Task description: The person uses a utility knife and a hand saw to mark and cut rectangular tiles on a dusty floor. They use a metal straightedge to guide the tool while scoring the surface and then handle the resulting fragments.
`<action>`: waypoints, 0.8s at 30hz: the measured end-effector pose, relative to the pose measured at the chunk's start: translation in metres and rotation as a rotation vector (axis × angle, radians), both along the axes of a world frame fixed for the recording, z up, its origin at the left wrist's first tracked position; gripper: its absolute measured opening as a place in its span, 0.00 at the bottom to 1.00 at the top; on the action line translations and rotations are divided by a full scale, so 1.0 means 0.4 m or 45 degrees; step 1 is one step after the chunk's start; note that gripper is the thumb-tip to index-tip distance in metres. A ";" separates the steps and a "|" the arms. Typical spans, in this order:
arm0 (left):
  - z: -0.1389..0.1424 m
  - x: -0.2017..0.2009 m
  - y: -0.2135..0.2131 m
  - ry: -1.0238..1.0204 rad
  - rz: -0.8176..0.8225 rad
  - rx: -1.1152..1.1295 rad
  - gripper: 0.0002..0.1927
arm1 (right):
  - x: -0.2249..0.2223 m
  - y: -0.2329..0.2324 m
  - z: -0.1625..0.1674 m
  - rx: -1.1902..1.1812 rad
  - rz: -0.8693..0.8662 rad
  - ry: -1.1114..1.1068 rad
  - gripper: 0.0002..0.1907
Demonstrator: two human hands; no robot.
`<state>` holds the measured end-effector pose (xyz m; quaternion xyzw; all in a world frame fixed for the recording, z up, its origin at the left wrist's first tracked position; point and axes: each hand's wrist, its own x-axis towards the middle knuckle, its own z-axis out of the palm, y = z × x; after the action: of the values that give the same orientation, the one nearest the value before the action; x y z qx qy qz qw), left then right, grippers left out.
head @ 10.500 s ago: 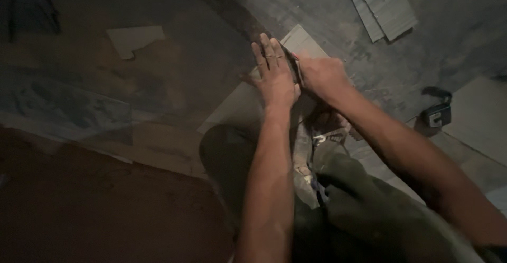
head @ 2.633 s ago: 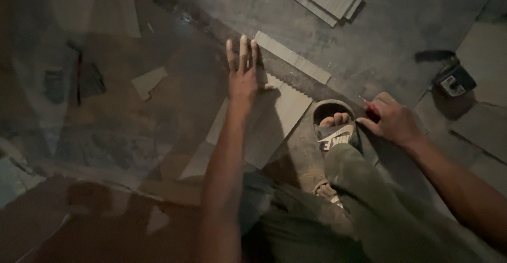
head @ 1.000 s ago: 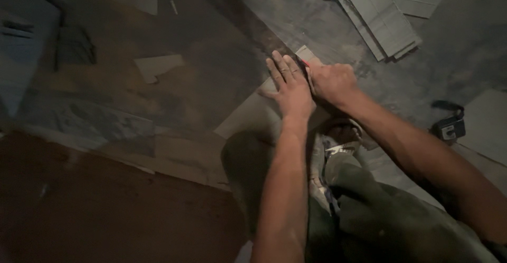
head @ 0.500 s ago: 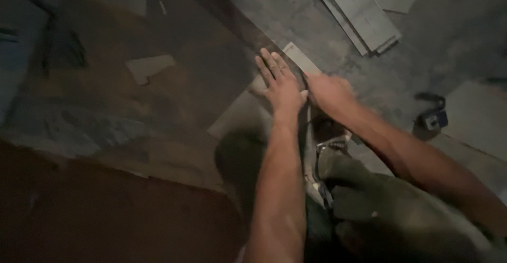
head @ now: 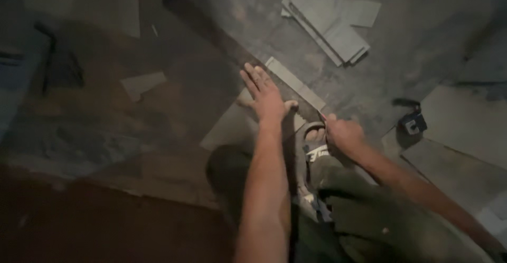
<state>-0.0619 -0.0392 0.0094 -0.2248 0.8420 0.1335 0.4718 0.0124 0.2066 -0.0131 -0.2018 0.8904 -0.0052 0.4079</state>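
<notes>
My left hand (head: pixel 266 96) lies flat with fingers spread, pressing on a long dark straightedge (head: pixel 211 28) that runs diagonally across a pale floor plank (head: pixel 296 80). My right hand (head: pixel 343 133) is closed around a small knife-like tool whose tip (head: pixel 322 116) pokes out at the near end of the plank's edge. It sits just beside my sandalled foot (head: pixel 315 142). A wider pale piece (head: pixel 227 128) lies under my left wrist. The light is dim and the tool is mostly hidden in my fist.
A stack of grey planks (head: pixel 330 22) lies at the top right. A small dark tool (head: pixel 413 121) sits on the floor to the right, beside large grey sheets (head: pixel 465 125). A pale offcut (head: pixel 140 83) and a dark object (head: pixel 63 67) lie left.
My right hand has slid from beside my left hand down along the straightedge toward my foot. My left hand stays pressed flat on it.
</notes>
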 end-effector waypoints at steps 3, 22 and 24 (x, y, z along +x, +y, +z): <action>0.000 -0.027 -0.004 0.082 -0.013 -0.017 0.79 | 0.006 0.004 -0.003 -0.018 -0.032 0.046 0.12; -0.045 0.038 0.000 0.296 0.098 -0.031 0.79 | -0.194 -0.253 -0.066 -0.523 -0.001 0.346 0.09; -0.055 0.045 0.001 0.317 0.103 -0.022 0.76 | -0.216 -0.283 -0.075 -0.604 -0.017 0.268 0.10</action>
<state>-0.0440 -0.0388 -0.0125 -0.2443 0.8854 0.1722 0.3560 -0.0740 0.0934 -0.0431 -0.2853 0.9032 -0.1955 0.2542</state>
